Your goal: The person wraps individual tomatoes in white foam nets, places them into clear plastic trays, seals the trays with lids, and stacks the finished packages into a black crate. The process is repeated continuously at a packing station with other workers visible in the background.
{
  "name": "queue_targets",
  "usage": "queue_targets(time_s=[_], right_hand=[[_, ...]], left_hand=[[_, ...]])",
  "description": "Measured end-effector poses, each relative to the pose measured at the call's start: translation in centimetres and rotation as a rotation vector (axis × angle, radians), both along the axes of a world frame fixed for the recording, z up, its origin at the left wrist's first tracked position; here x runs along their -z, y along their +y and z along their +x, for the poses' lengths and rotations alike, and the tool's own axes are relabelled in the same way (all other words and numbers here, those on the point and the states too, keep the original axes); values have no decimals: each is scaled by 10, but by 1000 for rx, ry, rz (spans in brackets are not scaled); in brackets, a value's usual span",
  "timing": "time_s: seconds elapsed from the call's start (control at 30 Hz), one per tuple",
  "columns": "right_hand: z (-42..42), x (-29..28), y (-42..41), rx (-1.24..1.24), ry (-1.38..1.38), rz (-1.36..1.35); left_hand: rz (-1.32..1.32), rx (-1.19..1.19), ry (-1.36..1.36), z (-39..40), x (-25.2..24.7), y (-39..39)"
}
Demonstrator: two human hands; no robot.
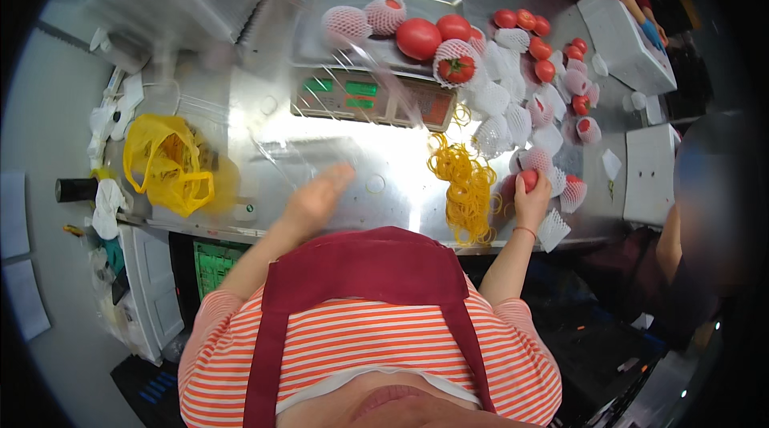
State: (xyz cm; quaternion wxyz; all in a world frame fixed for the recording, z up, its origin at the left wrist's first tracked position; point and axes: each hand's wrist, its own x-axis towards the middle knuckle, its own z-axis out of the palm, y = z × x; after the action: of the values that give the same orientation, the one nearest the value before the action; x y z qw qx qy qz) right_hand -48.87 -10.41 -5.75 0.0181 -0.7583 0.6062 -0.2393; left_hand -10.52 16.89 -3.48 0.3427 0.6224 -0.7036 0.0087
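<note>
My right hand (533,198) has its fingers around a red tomato (527,180) at the right of the steel table. White foam net sleeves (518,121), some with tomatoes inside, lie in a heap beyond it. Just left of that hand is a pile of yellow rubber bands (467,196). My left hand (318,196) is motion-blurred above the table, close to a clear plastic bag (300,154); whether it grips the plastic cannot be made out. Ahead stands a digital scale (360,97), its metal tray (309,52) holding bare tomatoes (419,38) and net-sleeved ones (346,24).
A yellow plastic bag (165,166) sits at the left. A stack of clear plastic bags (180,1) is at the far left. White foam boxes (628,40) line the right, where a co-worker's blue-gloved hand (652,34) reaches in. Another person is at the right edge.
</note>
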Motion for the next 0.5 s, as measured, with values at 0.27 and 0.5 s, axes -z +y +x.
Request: queue_targets(time_s=[0.27, 0.5], right_hand=[[50, -23, -8, -231, -156, -179], [110, -21, -27, -342, -143, -219]], left_hand=[[702, 252, 283, -35, -13, 17], [851, 433, 268, -22, -27, 11]])
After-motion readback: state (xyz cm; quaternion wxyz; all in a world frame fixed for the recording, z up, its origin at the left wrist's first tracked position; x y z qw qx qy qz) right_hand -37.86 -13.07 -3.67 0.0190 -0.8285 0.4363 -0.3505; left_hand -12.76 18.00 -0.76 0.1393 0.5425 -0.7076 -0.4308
